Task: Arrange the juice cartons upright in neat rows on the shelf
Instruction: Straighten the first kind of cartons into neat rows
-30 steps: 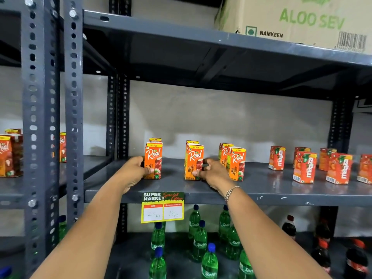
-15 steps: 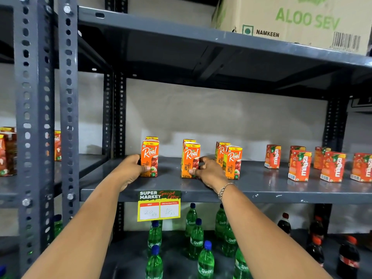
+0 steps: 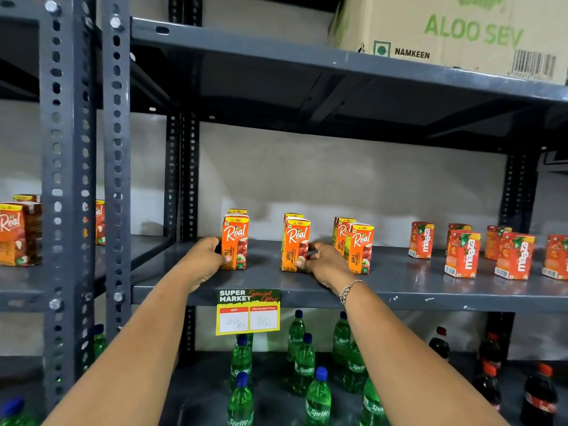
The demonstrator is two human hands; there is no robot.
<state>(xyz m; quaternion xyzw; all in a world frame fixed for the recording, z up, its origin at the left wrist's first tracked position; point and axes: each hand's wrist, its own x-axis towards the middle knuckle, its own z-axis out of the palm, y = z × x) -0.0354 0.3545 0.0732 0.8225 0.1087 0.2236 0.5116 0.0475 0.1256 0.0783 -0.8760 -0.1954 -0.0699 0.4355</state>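
- The left hand (image 3: 205,259) reaches onto the grey shelf (image 3: 384,287) and presses against the left side of the front-left Real apple carton (image 3: 235,242), at about 10 o'clock from the price tag (image 3: 248,312); its fingers wrap the carton's left edge, thumb side hidden, so it grips or steadies the pack.
- The right hand (image 3: 322,264) sits at the right side of the middle Real apple carton (image 3: 295,245); its fingers (image 3: 302,262) curl around the carton's lower right corner, touching it.
- Both held cartons stand upright, each with a second carton directly behind it.
- At 3 o'clock from the right hand a third pair of Real cartons (image 3: 359,248) stands upright, just beside the wrist, the rear one offset to the left.
- Farther toward 3 o'clock, well apart, Maaza cartons (image 3: 462,253) stand upright in loose front and back rows.
- A bracelet (image 3: 350,289) circles the right wrist.
- At 6 o'clock, on the lower shelf, green Sprite bottles (image 3: 304,362) stand, with dark cola bottles (image 3: 488,385) to their right.
- At 1 o'clock, on the top shelf, rests a cardboard box (image 3: 461,29) printed ALOO SEV.
- At 9 o'clock, past the slotted uprights (image 3: 64,179), more Real cartons (image 3: 18,233) stand on a neighbouring shelf.
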